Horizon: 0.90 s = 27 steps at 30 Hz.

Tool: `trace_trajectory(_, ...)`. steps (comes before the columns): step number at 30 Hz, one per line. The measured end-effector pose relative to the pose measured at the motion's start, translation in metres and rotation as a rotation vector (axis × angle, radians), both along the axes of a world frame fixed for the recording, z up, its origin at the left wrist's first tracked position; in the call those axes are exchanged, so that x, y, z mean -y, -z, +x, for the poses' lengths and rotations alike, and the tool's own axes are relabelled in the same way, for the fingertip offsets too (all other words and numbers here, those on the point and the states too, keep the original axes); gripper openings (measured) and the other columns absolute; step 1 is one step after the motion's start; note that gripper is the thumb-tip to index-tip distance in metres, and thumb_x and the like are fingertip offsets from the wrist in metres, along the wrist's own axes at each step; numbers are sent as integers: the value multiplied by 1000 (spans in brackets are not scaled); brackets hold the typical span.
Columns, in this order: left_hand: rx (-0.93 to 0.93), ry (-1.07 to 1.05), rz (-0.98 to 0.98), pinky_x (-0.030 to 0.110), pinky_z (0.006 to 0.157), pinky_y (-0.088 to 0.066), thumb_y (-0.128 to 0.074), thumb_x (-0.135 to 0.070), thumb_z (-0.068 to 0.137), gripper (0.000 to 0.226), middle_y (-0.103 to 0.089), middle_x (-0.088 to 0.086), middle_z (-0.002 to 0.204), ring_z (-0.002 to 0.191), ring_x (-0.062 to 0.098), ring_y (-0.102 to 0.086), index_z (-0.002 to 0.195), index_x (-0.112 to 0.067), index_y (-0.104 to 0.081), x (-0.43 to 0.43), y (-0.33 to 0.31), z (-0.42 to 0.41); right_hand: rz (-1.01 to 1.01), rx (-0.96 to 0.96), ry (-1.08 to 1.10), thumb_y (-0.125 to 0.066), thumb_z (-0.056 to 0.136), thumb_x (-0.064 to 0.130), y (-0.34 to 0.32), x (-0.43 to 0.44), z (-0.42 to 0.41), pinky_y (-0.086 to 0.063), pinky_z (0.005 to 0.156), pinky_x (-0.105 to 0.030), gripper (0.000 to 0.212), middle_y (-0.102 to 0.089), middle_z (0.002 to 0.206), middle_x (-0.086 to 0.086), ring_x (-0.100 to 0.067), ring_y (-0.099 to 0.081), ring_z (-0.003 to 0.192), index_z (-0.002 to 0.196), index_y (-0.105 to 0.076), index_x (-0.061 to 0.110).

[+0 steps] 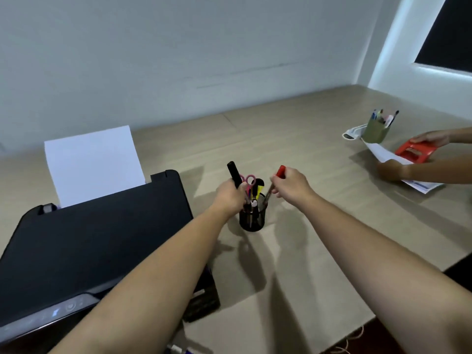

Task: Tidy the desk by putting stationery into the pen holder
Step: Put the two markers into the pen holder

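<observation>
A: Left hand (pixel 231 194) noted clenched on a black marker (pixel 234 174). Long axis near upright, tilted slightly left; the capped end is pointed up and away, above the grip, the lower end hidden inside the fist.

B: Confirmed. Right hand (pixel 290 182) recorded grasping a red-capped pen (pixel 274 183). Its long axis is slanted: red cap up and to the right above the grip, dark barrel pointed down-left below the grip, toward the pen holder (pixel 252 217).

A: Is the tip seen inside the holder?

B: The lower end is seen at the rim; whether it is inside cannot be told.

A: Pen holder position: black mesh cup, upright on the desk (pixel 293 139), just below and between the two grips. Pink-handled scissors (pixel 249 182) and a yellow item (pixel 260 189) are held in it, handles up.

B: Left of the left grip, a black printer (pixel 89 238) with white paper (pixel 93 162) is logged. Far right of the right grip, another person's hands, a red object (pixel 415 150) and a green cup (pixel 375 132) of pens are seen.
</observation>
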<state>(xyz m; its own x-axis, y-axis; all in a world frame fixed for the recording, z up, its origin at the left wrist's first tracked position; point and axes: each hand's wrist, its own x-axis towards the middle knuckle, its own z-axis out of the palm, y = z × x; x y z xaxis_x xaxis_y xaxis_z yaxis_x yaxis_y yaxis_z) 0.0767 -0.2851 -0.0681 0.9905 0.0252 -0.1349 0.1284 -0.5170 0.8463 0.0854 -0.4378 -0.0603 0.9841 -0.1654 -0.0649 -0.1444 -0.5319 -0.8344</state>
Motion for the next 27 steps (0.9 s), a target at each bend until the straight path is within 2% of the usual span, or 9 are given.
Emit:
trace_trajectory(1,12,-27,55,32,75,-54,-43,-22,97,26,-71,17,101,93,32,-66,109,-5,-59,-2,0,11,-12,-10,-16,-50,87,17,3,1,12,-57,80,-47,17,-68,84,-18,-36,-69,85,81,-59,4)
trace_trajectory(3,5,-65,113,32,73,-46,-48,-19,94,25,-69,16,105,94,29,-65,113,-6,-57,-5,5,26,-60,-28,-55,-48,88,18,11,2,28,-55,79,-47,22,-69,93,-21,-37,-68,90,90,-60,0)
trace_trajectory(7,-60,-60,160,36,83,-50,-47,-22,95,29,-66,16,113,103,32,-64,119,-9,-52,-2,28,44,-175,-36,-159,-54,90,17,39,3,49,-52,80,-35,7,-66,99,-10,-28,-65,91,92,-58,12)
trace_trajectory(9,-82,-5,204,34,86,-48,-46,-22,96,28,-66,16,115,106,32,-62,118,-7,-55,2,39,48,-232,-41,-205,-55,90,16,52,3,53,-44,74,-28,9,-65,97,-8,-25,-61,89,96,-60,12)
trace_trajectory(11,-68,18,255,30,82,-43,-49,-18,95,25,-66,16,113,106,33,-61,114,-5,-59,7,48,52,-273,-49,-240,-56,89,15,63,3,57,-41,74,-26,13,-66,98,-8,-26,-61,92,100,-63,11)
trace_trajectory(16,-146,91,416,29,78,-43,-54,-17,92,27,-68,20,110,104,35,-63,111,0,-64,14,66,58,-367,-60,-298,-59,88,20,81,1,61,-44,79,-30,21,-69,108,-15,-32,-63,102,104,-66,8)
trace_trajectory(20,-177,82,508,35,78,-48,-64,-23,86,31,-63,20,93,91,33,-64,101,4,-68,19,72,60,-493,-62,-319,-61,87,28,96,1,61,-46,85,-35,25,-59,108,-12,-30,-58,101,101,-66,8)
trace_trajectory(23,-176,28,508,37,79,-51,-72,-24,81,30,-68,19,98,93,34,-66,96,1,-66,20,75,60,-486,-53,-280,-64,85,29,100,2,60,-44,84,-34,27,-50,103,-6,-26,-55,100,105,-64,10)
trace_trajectory(27,-70,-66,462,42,78,-49,-73,-19,79,37,-65,17,101,95,35,-63,106,-3,-52,20,65,55,-365,-39,-181,-73,79,24,96,1,56,-40,77,-30,43,-48,101,-2,-20,-50,92,114,-50,13)
